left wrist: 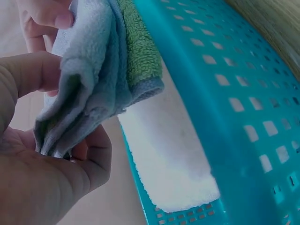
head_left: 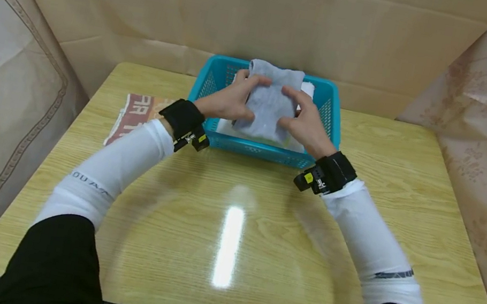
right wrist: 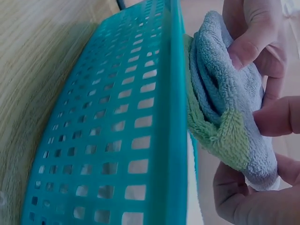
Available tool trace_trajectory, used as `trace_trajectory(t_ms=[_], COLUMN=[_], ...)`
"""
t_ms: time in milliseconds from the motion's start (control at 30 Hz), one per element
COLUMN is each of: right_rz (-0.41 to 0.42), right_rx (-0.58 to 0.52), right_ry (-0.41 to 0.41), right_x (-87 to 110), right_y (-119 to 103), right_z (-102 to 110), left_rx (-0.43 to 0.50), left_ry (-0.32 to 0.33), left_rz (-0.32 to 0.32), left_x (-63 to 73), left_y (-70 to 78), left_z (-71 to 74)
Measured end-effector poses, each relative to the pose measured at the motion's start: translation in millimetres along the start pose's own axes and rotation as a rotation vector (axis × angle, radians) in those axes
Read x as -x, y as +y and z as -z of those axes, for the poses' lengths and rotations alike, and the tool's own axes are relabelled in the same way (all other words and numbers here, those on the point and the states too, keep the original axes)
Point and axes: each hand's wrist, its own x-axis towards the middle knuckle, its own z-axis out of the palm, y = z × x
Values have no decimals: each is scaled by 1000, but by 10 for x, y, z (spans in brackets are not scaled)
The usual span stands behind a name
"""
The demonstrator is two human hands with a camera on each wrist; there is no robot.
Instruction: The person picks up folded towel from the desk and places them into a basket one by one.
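Note:
A folded grey-blue towel [head_left: 271,105] with green parts is held by both hands over the blue plastic basket [head_left: 251,148]. My left hand [head_left: 230,99] grips its left side, thumb on top and fingers curled beneath the fold in the left wrist view. On the other side my right hand [head_left: 306,122] pinches the towel's right edge; the right wrist view shows its fingers [right wrist: 232,187] curled under the cloth. Below the grey towel [left wrist: 89,75], a white towel [left wrist: 168,154] lies inside the basket. The green patch [right wrist: 227,140] shows at the folded edge.
A red and orange patterned cloth [head_left: 136,108] with pale lettering lies on the wooden table [head_left: 282,267], left of the basket and partly behind the left forearm. A beige curtain [head_left: 266,20] hangs close behind the basket.

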Motion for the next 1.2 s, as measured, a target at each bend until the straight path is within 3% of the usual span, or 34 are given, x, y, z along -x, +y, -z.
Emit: trace_trajectory(t_ms=[233,600,900,1033,1200], right_rz=[-8,-46,-154,-130,-71], right_rx=[4,159,231,335,458], right_ry=[-34,-79,-136,-152,-176], right_x=[-72,-161,-161,-149,-120], right_y=[77,175,255,306,335], right_z=[2,-25,-31,-23,-17], left_rx=[0,-87,-113,-163,-295], left_ry=[-12,-66,-114,-144,-195], left_rz=[42,89,166,197,226], left_x=[-106,-233,-233,-219,-197], left_y=[-47,-116,-103,-126,-160], left_z=[-72,-203,-264,-281,-278])
